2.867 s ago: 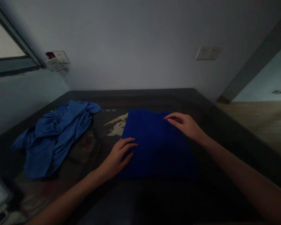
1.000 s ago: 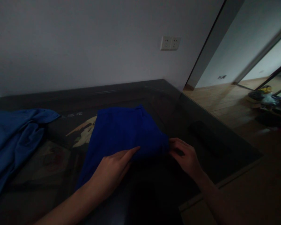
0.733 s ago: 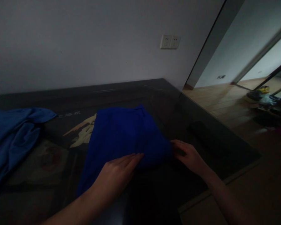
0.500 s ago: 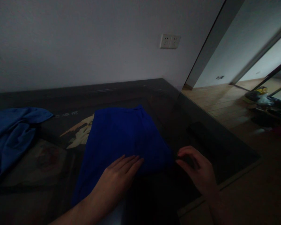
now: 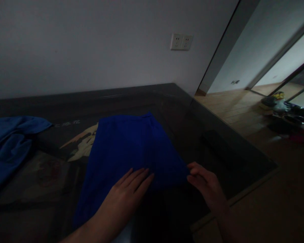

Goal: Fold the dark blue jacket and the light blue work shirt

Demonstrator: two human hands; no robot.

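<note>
A pair of bright blue shorts [image 5: 126, 145] lies spread on the dark table, its waist edge toward the wall and its legs toward me. My left hand [image 5: 129, 189] rests flat across the near part, fingers stretched out and pressed on the cloth. At the right near corner, my right hand [image 5: 204, 180] pinches the edge of the shorts between thumb and fingers. Dimness hides the exact hem by that pinch. Part of the left leg disappears under my left forearm.
A crumpled lighter blue cloth [image 5: 10, 145] lies at the table's left. The dark glossy table [image 5: 184, 118] bears a printed pale bird figure [image 5: 83, 143]. A dark oblong object [image 5: 218, 145] lies to the right. Behind is a wall with a double socket [image 5: 181, 42]; assorted items [image 5: 283, 111] sit on the floor.
My right hand has moved slightly left and closed from a looser curl to a tighter pinch at the corner. My left hand stays flat on the shorts. The view has shifted slightly.
</note>
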